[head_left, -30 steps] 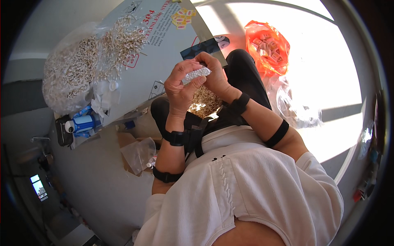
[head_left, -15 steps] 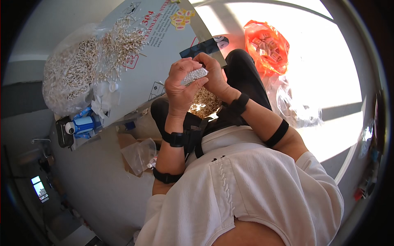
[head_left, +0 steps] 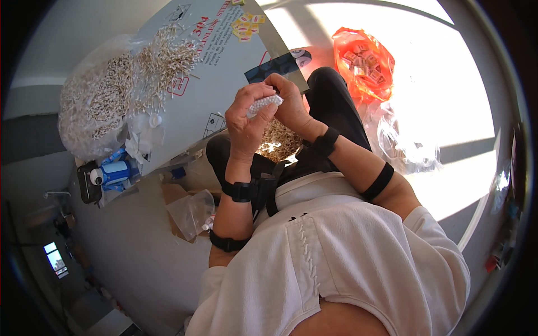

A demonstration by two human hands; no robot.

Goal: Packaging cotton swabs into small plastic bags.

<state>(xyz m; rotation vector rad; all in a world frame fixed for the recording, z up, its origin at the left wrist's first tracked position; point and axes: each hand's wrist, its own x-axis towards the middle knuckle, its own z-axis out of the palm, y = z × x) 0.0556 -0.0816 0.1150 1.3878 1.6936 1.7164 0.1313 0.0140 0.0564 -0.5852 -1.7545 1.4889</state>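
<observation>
My left hand (head_left: 245, 120) is curled around a bundle of cotton swabs (head_left: 263, 105), thumb in front, white tips facing up, held near the table's (head_left: 196, 109) near edge. My right hand (head_left: 292, 109) meets the bundle's other end; its fingertips are hidden behind, so I can't tell how firmly they pinch. I judge this step to be evening up the bundle, and the next move calls for a snug left grip while the right fingers tuck in the end. Below, just off the table, lie more swabs (head_left: 278, 141). A blue bottle (head_left: 115, 171) stands by the table's left corner; farther along are a clear bag (head_left: 92, 103) full of swabs and a loose pile (head_left: 168, 55). Yellow packets (head_left: 245, 27) lie toward the table's far end; an orange bag (head_left: 388, 63) of small boxes (head_left: 363, 60) sits off its right.
</observation>
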